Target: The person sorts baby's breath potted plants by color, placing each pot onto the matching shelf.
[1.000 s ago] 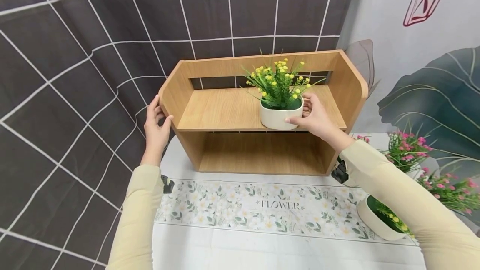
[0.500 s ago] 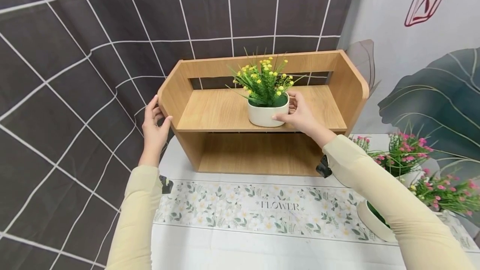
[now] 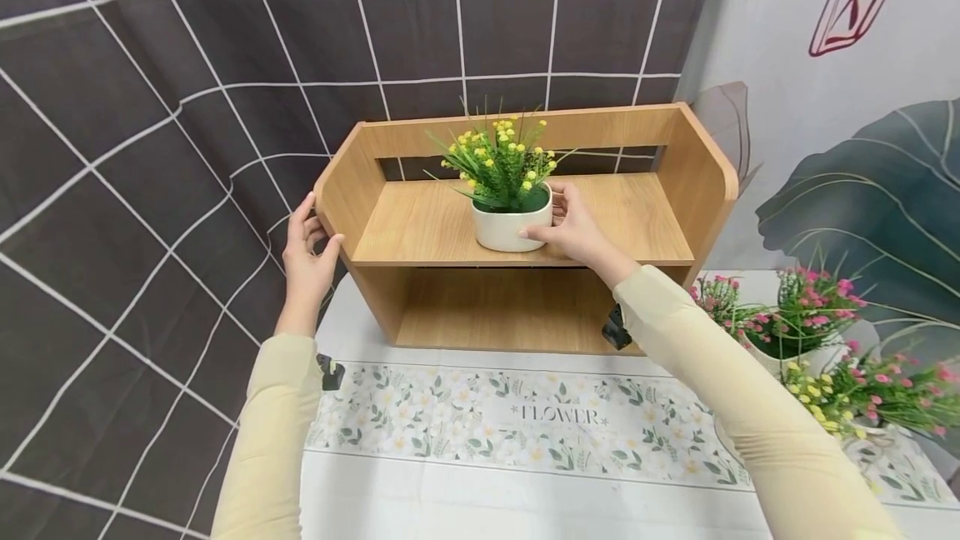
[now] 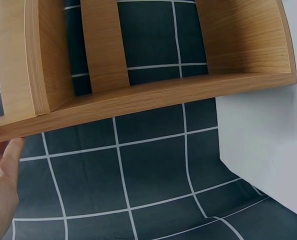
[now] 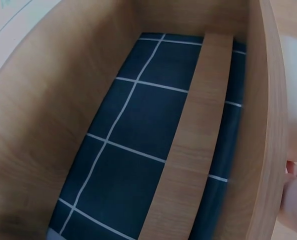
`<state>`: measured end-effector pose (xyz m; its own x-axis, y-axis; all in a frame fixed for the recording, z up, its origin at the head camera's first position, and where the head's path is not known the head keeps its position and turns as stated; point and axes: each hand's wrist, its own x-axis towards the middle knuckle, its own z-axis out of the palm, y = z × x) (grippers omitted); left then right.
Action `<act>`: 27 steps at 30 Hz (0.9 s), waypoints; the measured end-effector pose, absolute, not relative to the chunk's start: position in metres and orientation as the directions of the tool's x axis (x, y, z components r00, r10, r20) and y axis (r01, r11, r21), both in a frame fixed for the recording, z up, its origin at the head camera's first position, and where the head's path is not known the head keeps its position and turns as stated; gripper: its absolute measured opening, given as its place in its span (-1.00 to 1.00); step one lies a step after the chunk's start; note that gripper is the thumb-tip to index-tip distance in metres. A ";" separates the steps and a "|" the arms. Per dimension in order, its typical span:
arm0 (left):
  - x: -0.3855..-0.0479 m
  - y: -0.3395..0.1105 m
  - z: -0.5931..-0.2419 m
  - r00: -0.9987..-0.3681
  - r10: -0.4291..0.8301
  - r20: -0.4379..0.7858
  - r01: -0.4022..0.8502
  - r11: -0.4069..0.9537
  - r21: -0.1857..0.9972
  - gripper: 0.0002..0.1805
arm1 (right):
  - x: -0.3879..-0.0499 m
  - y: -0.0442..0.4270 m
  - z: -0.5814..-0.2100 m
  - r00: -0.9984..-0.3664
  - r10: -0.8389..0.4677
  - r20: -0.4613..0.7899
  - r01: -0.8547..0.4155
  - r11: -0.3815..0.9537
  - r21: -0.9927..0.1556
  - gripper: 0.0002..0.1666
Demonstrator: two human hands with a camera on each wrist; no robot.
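A wooden two-tier shelf stands against the tiled-pattern backdrop. My left hand holds the edge of its left side panel, fingers outside and thumb at the front edge; in the left wrist view, part of that hand shows at the lower left. On the upper board, left of its middle, is a white oval flowerpot with green leaves and yellow flowers. My right hand grips the pot's right end, thumb in front and fingers behind. The right wrist view catches only a bit of the hand and pot.
Pots of pink flowers stand on the right of the white table, with yellow flowers beside them. My right sleeve partly covers this group. A floral strip lettered "FLOWER" lies in front of the shelf.
The flowerpot has moved left along the upper board, from right of its middle to left of it, with my right hand on it. My left hand stays on the side panel.
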<state>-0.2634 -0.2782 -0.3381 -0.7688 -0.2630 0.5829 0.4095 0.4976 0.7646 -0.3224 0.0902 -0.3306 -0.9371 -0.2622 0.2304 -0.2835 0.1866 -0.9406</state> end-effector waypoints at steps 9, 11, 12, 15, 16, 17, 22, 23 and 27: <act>-0.263 -0.277 -0.339 -0.772 -0.260 0.580 0.405 0.502 0.764 -0.27 | -0.328 0.073 -0.333 -0.927 -0.258 0.273 -0.323 0.175 -0.930 -0.04; -0.263 -0.277 -0.339 -0.776 -0.257 0.577 0.404 0.500 0.766 -0.27 | -0.328 0.070 -0.332 -0.928 -0.257 0.270 -0.320 0.176 -0.931 -0.03; -0.263 -0.277 -0.339 -0.776 -0.257 0.576 0.404 0.499 0.767 -0.28 | -0.329 0.069 -0.332 -0.929 -0.257 0.267 -0.317 0.177 -0.932 -0.03; -0.263 -0.277 -0.337 -0.775 -0.259 0.577 0.409 0.490 0.770 -0.28 | -0.331 0.063 -0.330 -0.930 -0.260 0.261 -0.311 0.175 -0.934 -0.04; -0.263 -0.277 -0.337 -0.773 -0.262 0.578 0.411 0.488 0.770 -0.28 | -0.332 0.061 -0.330 -0.930 -0.261 0.258 -0.308 0.173 -0.936 -0.04; -0.263 -0.277 -0.336 -0.771 -0.264 0.579 0.413 0.484 0.771 -0.28 | -0.332 0.059 -0.328 -0.931 -0.261 0.254 -0.304 0.173 -0.937 -0.05; -0.262 -0.278 -0.335 -0.768 -0.272 0.580 0.416 0.477 0.774 -0.27 | -0.332 0.048 -0.321 -0.937 -0.260 0.232 -0.280 0.166 -0.945 -0.06; -0.262 -0.278 -0.335 -0.769 -0.273 0.578 0.415 0.475 0.776 -0.27 | -0.332 0.047 -0.321 -0.938 -0.260 0.231 -0.278 0.165 -0.946 -0.06; -0.263 -0.276 -0.336 -0.773 -0.276 0.572 0.415 0.462 0.784 -0.27 | -0.334 0.042 -0.323 -0.940 -0.248 0.232 -0.278 0.168 -0.946 -0.07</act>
